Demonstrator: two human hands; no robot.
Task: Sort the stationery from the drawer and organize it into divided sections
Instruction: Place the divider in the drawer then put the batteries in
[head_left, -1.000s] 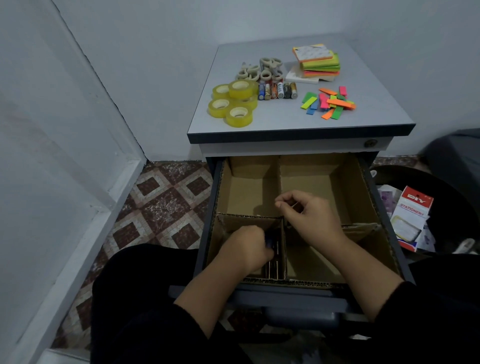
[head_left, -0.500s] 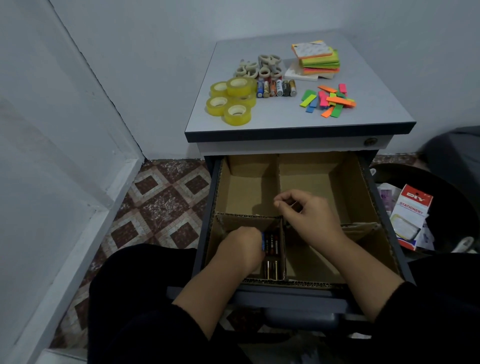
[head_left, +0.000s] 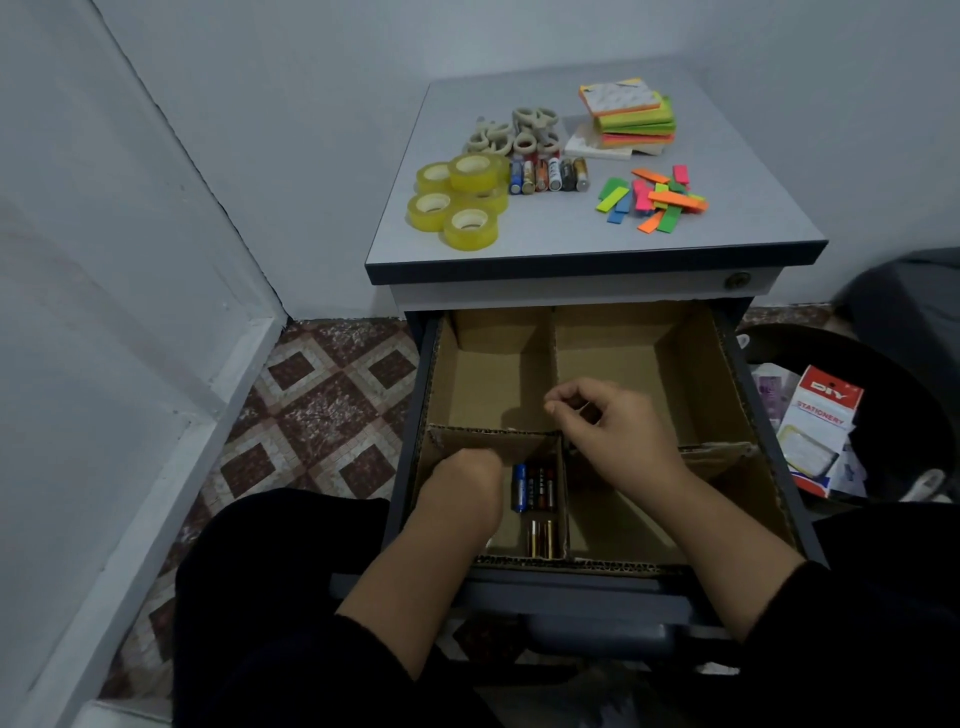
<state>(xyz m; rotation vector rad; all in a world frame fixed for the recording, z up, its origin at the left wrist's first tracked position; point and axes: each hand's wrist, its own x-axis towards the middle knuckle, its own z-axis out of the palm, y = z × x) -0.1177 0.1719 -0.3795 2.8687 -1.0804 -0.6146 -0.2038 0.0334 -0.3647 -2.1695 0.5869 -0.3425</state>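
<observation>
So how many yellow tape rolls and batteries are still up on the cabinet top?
On the cabinet top:
Yellow tape rolls: 5 showing, one stacked on the others
Batteries: 6, lying in a row
Total: 11

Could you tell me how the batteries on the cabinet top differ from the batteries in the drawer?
The batteries on the cabinet top lie in one row beside the tape rolls, out in the open. The batteries in the drawer sit in the near-left cardboard section, in two groups, one farther and one nearer, next to the left hand. Both sets lie flat, side by side, in mixed colours.
</observation>
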